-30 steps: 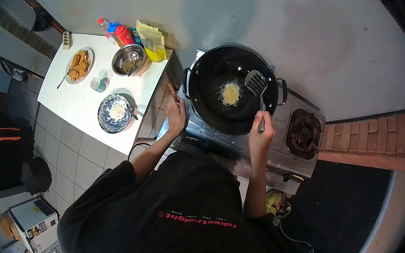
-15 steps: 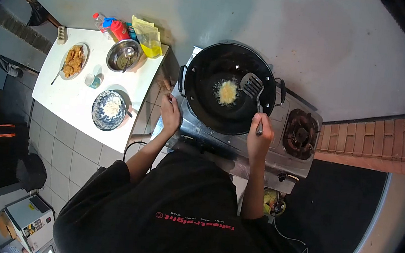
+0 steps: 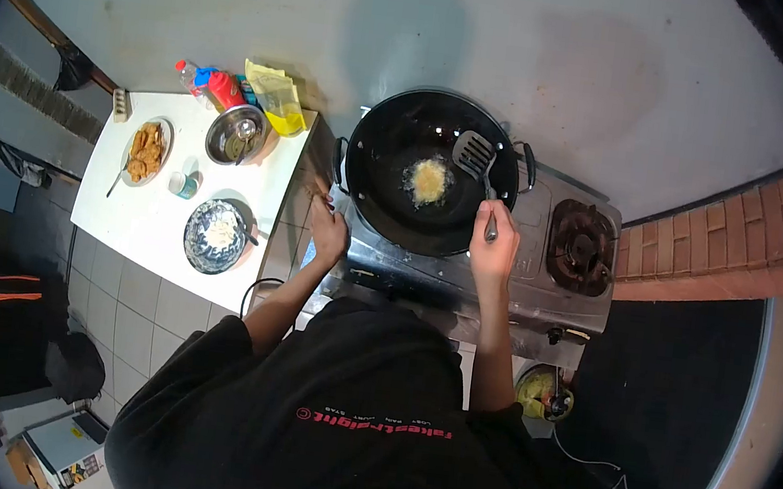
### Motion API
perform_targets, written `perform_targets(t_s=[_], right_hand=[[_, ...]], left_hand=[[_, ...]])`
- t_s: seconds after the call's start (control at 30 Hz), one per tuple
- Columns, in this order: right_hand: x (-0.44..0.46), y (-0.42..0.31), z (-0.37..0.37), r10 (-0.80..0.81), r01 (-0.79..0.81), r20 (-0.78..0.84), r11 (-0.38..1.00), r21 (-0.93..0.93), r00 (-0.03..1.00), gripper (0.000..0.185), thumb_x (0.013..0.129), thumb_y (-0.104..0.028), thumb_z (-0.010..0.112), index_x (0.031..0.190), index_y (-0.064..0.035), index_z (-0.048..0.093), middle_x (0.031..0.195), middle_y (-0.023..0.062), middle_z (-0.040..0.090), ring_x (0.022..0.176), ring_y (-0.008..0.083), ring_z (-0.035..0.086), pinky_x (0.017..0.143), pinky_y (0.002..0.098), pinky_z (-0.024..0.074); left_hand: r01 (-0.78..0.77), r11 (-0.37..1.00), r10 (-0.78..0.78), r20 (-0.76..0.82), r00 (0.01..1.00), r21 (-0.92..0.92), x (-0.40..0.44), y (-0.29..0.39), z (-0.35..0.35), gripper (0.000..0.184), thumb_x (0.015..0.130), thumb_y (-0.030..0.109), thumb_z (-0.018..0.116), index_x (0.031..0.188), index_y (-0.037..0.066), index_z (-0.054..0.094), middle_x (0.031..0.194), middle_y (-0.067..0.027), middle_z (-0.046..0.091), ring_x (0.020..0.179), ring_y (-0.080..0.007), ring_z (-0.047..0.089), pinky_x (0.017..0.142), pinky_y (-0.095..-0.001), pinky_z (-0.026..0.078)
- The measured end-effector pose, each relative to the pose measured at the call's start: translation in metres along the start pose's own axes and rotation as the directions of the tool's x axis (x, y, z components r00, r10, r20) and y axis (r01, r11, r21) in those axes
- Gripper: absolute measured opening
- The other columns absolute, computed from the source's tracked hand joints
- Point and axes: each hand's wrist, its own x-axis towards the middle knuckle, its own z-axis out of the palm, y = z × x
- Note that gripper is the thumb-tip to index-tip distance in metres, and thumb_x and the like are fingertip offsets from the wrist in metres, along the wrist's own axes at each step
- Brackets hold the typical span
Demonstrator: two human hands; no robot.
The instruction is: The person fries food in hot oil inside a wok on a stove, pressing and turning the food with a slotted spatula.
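Observation:
My right hand [image 3: 495, 241] grips the handle of a slotted spatula [image 3: 473, 153], whose head is over the right side of a black wok [image 3: 385, 215]. A pale golden piece of food [image 3: 429, 181] bubbles in oil near the wok's middle, left of the spatula head. The wok stands on the left side of a metal stove [image 3: 526, 294]. My left hand [image 3: 328, 231] is by the stove's left edge, below the wok's left handle. Its fingers look curled, and whether they hold anything is too small to tell.
On a white table [image 3: 149, 212] at the left are a plate of fried food [image 3: 145, 154], a cup [image 3: 183, 185], a metal bowl [image 3: 236, 135], a patterned bowl [image 3: 216, 237], bottles and a yellow bag [image 3: 278, 99]. A second burner [image 3: 581, 248] is at the right.
The view has shifted and tilted slightly. In the wok, the spatula head has come a little closer to the food, with my right hand still on its handle.

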Motion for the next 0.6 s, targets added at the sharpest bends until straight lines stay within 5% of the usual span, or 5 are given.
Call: perform_targets(t_s=[0.37,0.6], right_hand=[[0.009,0.006,0.001,-0.025,0.025,-0.003,1.000,0.010,1.000,0.013,0.097,-0.012,0.057,0.094,-0.0004,0.060,0.086,0.0197,0.062,0.081,0.0419,0.062,0.071,0.0439,0.0485],[0.010,0.003,-0.002,-0.071,0.071,-0.005,0.996,-0.051,0.997,0.011,0.097,-0.012,0.057,0.092,-0.0015,0.061,0.084,0.0187,0.060,0.079,0.0411,0.061,0.068,0.0455,0.0471]], left_hand=[[0.091,0.992,-0.094,0.030,0.995,0.088,0.001,-0.007,0.005,0.028,0.083,0.001,0.046,0.110,0.003,0.045,0.099,-0.0175,0.051,0.092,-0.0357,0.055,0.085,-0.0458,0.043],[0.128,0.990,-0.131,0.059,0.990,0.056,-0.001,-0.015,0.007,0.027,0.085,0.006,0.048,0.111,0.004,0.045,0.104,-0.0181,0.052,0.097,-0.0392,0.055,0.084,-0.0500,0.041]])
